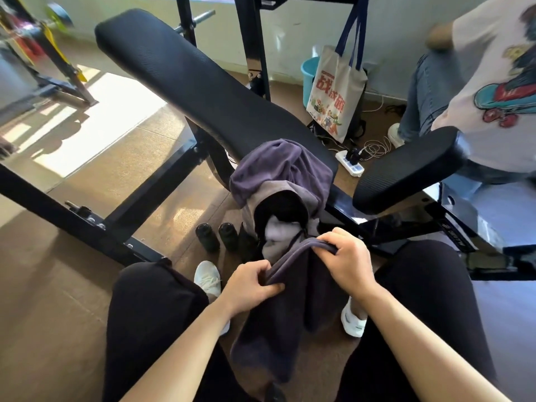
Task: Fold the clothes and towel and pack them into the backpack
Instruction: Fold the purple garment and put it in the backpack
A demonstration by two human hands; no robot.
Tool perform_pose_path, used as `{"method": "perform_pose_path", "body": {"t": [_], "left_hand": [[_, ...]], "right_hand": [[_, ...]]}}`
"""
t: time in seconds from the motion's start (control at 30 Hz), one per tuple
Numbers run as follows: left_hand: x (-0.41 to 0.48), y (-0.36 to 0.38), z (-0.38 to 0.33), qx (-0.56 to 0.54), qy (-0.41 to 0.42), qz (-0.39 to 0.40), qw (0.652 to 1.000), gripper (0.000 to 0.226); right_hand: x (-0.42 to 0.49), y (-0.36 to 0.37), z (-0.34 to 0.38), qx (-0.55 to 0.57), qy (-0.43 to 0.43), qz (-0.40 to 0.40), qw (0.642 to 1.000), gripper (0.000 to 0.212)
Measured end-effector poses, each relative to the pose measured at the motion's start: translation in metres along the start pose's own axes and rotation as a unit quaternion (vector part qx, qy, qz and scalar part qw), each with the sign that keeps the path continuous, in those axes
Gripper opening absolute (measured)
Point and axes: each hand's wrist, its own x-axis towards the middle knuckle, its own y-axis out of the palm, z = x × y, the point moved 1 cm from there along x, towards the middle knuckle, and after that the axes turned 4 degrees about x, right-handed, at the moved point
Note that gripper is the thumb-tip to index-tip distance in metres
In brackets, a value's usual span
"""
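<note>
A dark purple garment [278, 323] hangs between my knees, held up by its top edge. My left hand [249, 288] pinches that edge at the left, and my right hand [345, 259] grips it at the right. Just beyond my hands a grey backpack [310, 204] stands open on the floor against the bench. A white folded cloth [280, 232] shows inside its mouth. A second purple garment [278, 166] is draped over the top of the backpack and the end of the bench.
A black padded weight bench [188, 74] slants from upper left to centre, with a smaller pad [406, 166] at right. Two black bottles [217, 236] stand on the floor by my left shoe. A tote bag [336, 91], a power strip [349, 165] and another person [478, 82] are beyond.
</note>
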Motion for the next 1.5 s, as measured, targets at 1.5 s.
{"method": "perform_pose_path", "body": {"t": [1.5], "left_hand": [[0.018, -0.004, -0.011, -0.384, -0.154, -0.065, 0.908, 0.021]], "right_hand": [[0.011, 0.017, -0.027, 0.486, 0.522, 0.166, 0.681, 0.044]]}}
